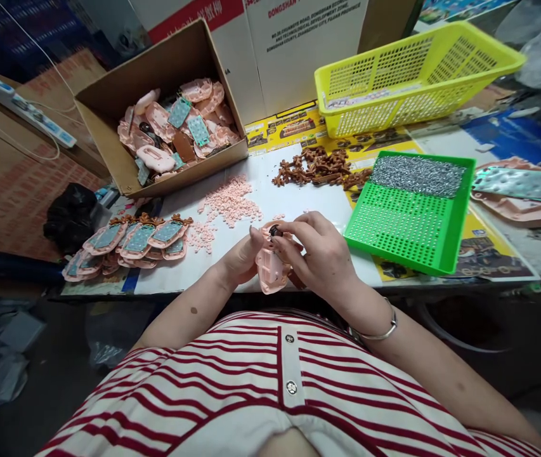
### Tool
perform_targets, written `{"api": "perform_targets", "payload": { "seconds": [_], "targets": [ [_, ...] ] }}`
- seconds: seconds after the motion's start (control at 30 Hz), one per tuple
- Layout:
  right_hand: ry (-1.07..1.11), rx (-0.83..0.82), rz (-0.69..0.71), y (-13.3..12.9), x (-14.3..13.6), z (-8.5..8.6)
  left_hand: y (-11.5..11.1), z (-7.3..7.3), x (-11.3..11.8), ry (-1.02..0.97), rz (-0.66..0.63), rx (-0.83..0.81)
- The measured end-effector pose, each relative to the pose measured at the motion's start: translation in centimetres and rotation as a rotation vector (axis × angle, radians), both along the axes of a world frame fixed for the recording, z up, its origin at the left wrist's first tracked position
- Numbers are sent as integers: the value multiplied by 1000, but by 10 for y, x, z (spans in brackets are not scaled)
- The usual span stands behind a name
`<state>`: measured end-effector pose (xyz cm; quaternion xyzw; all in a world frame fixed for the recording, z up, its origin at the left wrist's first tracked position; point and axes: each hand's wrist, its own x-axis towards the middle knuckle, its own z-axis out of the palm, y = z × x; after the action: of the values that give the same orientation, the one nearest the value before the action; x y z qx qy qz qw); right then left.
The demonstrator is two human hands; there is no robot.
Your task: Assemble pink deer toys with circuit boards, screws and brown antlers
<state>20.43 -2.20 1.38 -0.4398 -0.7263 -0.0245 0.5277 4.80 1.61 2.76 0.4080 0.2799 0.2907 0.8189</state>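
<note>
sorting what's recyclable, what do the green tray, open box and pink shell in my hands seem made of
Green tray: likely glossy plastic, from its sheen and regular holes.
Open box: matt brown cardboard, with thin flat walls.
Pink shell: probably hard plastic, satin finish, given its moulded ribs.

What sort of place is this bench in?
Probably a small assembly workshop: tiny pink plastic pieces lie heaped on the worktop, near a cardboard box of pink shells and a green perforated tray of small metal parts.
</note>
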Motion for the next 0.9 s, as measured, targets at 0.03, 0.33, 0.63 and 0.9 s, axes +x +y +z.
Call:
{"api": "perform_targets", "payload": {
  "seconds": [0.03,0.33,0.63,0.9],
  "targets": [
    [21,-9,19,1,0,-1,0,0,0,2,8,0],
    [160,-247,233,8,14,-2,2,-8,-4,51,72,12],
    [19,-182,200,11,18,-5,3,-12,-3,64,9,-6],
    [73,-262,210,15,16,-12,2,-12,-2,91,-5,8]
  ]
}}
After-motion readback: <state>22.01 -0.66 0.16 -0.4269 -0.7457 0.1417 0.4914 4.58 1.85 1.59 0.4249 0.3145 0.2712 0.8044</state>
